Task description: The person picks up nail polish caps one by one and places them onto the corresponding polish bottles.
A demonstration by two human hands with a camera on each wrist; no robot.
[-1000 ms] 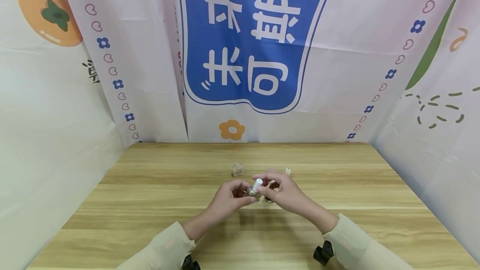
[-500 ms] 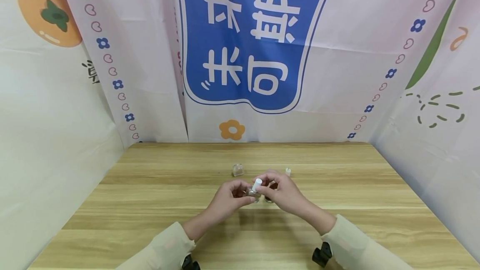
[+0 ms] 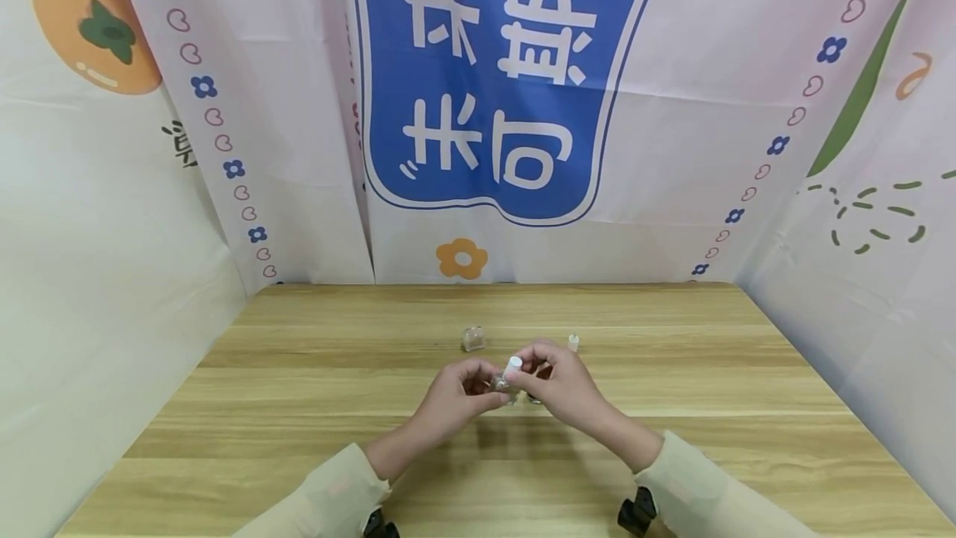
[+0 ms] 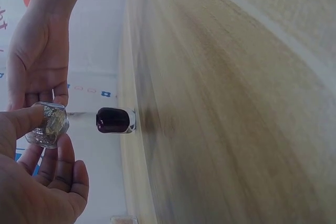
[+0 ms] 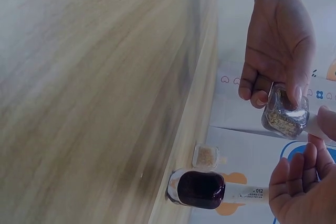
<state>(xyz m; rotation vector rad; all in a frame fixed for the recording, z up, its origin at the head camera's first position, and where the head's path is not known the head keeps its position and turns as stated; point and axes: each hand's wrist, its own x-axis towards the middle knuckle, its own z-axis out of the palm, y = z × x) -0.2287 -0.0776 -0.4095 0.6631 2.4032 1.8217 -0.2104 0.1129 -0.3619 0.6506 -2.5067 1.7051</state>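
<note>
A small glass nail polish bottle with gold glitter (image 5: 286, 116) is held above the table. My left hand (image 3: 457, 393) grips its glass body between thumb and fingers. At its white cap (image 3: 513, 366), my right hand (image 3: 568, 384) pinches with thumb and fingertips. The cap sits on the bottle's neck, which is tilted in the head view. Below and beyond stands a dark nail polish bottle (image 5: 202, 190) with a white cap (image 5: 247, 193), upright on the table. My right hand mostly hides that dark bottle in the head view.
Farther back on the wooden table (image 3: 336, 339) stands a small clear glass bottle (image 3: 474, 339). A small white object (image 3: 573, 343) is behind my right hand. Printed cloth (image 3: 299, 189) hangs around the table's back and sides.
My right hand and wrist have turned slightly, with the forearm shifting a little left, while the fingers stay at the white cap. The left hand has stayed almost still on the bottle.
</note>
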